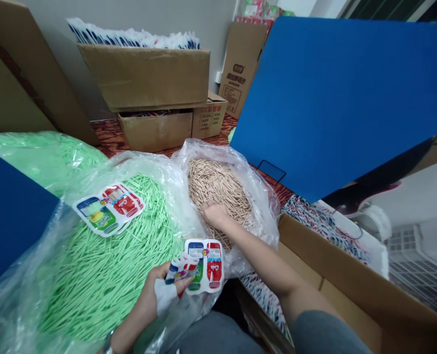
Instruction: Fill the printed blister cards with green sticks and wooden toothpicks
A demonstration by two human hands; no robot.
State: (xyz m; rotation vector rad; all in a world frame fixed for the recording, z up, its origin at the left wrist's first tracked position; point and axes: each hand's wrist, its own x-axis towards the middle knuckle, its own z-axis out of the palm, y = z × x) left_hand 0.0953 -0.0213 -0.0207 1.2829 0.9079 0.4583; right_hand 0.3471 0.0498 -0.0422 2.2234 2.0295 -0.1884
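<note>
My left hand (157,292), with a white wrap near the thumb, grips several flat printed packets (205,268) shaped like pairs of soda cans, red and green. It is over the near edge of a clear plastic bag (130,160) full of thin green candy straws (107,280). On those straws lie more of the same packets (111,209). My right hand (217,215) reaches into a second clear bag (266,206) of thin brown candy straws (221,184). Its fingers curl down among the straws, the tips hidden.
Behind the bags, cardboard boxes (148,76) are stacked against the wall, the top one full of packets. A large blue panel (336,98) leans at right, and another blue panel (12,216) is at left. An open carton (336,300) is beside my right arm.
</note>
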